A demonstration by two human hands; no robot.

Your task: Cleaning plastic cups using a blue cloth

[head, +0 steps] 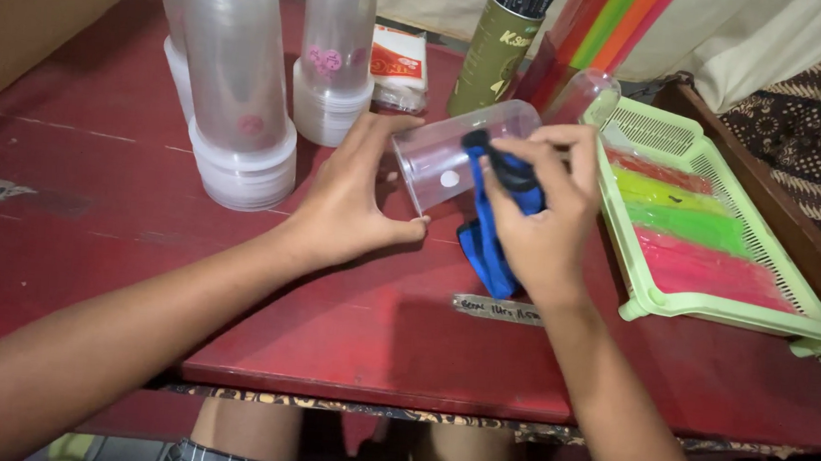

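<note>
My left hand grips a clear plastic cup lying tilted on its side, its mouth facing the right. My right hand holds a blue cloth with a black edge and presses part of it into the cup's mouth. The rest of the cloth hangs down onto the red table. Both hands meet at the cup, above the table's middle.
Two tall stacks of clear cups stand at the back left. A green tray with red, green and pink packets lies on the right. An olive tube, a small packet and coloured sheets stand behind.
</note>
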